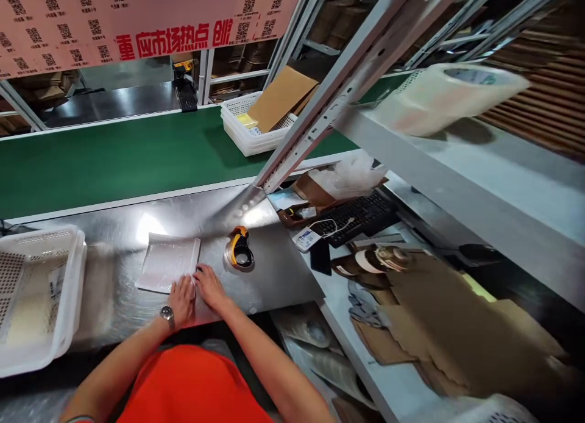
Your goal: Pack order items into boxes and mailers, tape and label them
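Observation:
A flat, pale packet in shiny clear plastic (168,262) lies on the metal table in front of me. My left hand (181,301), with a watch at the wrist, rests on the packet's near right corner, fingers laid flat. At the packet's right edge is my right hand (211,287), its fingers bent and pinched together on the plastic there. The two hands almost touch. A yellow and black tape dispenser (239,248) with a roll of clear tape stands a little to the right of the packet.
White perforated baskets (73,289) stand at the left. Beyond the table runs a green conveyor belt (137,155) carrying another white basket (256,144) with cardboard. A metal post (315,127) rises at the table's corner. Right: a keyboard (361,216), cardboard sheets (448,313), and a shelf with large tape rolls (429,100).

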A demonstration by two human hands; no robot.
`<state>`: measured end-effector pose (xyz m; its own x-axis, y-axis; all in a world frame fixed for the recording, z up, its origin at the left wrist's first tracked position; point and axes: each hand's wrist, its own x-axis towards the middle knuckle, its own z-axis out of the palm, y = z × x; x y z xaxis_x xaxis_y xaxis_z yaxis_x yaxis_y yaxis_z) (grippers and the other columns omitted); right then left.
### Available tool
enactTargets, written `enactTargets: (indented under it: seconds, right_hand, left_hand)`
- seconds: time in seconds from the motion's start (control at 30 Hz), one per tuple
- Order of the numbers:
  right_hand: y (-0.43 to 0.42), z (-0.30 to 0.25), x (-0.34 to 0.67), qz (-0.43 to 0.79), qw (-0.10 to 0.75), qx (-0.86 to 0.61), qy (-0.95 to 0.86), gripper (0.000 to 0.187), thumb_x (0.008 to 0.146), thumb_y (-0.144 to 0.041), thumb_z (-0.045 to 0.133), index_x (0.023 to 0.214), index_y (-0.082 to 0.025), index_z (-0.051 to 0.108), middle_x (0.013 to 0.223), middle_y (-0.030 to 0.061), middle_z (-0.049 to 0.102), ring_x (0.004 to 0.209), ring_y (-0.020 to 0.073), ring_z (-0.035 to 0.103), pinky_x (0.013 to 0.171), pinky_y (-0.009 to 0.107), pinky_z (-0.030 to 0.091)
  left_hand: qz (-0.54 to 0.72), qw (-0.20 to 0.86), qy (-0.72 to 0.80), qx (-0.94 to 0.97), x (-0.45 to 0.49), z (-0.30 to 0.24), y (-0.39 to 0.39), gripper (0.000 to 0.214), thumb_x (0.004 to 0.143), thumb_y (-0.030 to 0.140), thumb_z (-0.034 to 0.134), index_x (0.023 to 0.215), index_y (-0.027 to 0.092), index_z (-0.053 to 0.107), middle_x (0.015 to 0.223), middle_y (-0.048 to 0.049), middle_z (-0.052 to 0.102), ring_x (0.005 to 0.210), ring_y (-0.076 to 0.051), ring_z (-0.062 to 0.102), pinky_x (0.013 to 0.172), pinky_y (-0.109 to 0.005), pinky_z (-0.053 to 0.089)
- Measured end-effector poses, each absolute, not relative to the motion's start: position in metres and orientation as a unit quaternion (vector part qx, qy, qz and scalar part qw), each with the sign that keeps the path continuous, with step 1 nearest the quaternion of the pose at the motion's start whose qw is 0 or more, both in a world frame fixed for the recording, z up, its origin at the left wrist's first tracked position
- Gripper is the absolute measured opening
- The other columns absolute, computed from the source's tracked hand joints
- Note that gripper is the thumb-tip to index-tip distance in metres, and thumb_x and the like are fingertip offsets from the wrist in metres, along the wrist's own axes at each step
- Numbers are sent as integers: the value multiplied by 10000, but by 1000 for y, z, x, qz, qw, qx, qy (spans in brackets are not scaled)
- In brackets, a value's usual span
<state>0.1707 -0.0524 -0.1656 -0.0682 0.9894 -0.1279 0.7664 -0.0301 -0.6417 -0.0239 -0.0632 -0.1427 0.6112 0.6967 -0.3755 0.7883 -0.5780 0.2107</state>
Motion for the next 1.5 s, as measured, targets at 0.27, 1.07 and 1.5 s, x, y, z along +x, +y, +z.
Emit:
enactTargets:
  seconds: [0.27, 1.07, 1.5]
  right_hand:
    - [0, -168, 185, 286, 125, -591, -743, 759, 1067, -328, 526, 1759, -69, 354, 1902, 224, 213, 1787, 359, 165, 1443, 614, 237]
    - [-78, -168, 168, 265, 48, -722, -637, 754, 1056, -446, 536, 1730, -115, 460, 1808, 215, 448, 1751, 424, 267, 1434, 628, 241]
    - [-41, -208, 111, 108, 72, -719, -683, 1257, 877, -826, 593, 1747, 27, 283, 1847, 415, 142, 1687, 663, 198, 1271, 831, 298]
  left_hand:
    - [-174, 242, 399, 867, -37, -141, -96, 811, 1102, 459, 468, 1836, 186, 261, 1920, -152, 98, 1796, -361, 83, 1435, -655, 204]
    - [-165, 251, 469, 830, -93, -133, -85, 721, 1020, 271, 499, 1740, 309, 509, 1853, -102, 390, 1766, -389, 234, 1428, -710, 229]
    - [20, 258, 516, 817, -138, -33, -17, 686, 1041, 433, 502, 1714, 300, 515, 1704, -66, 614, 1693, -308, 416, 1459, -494, 290]
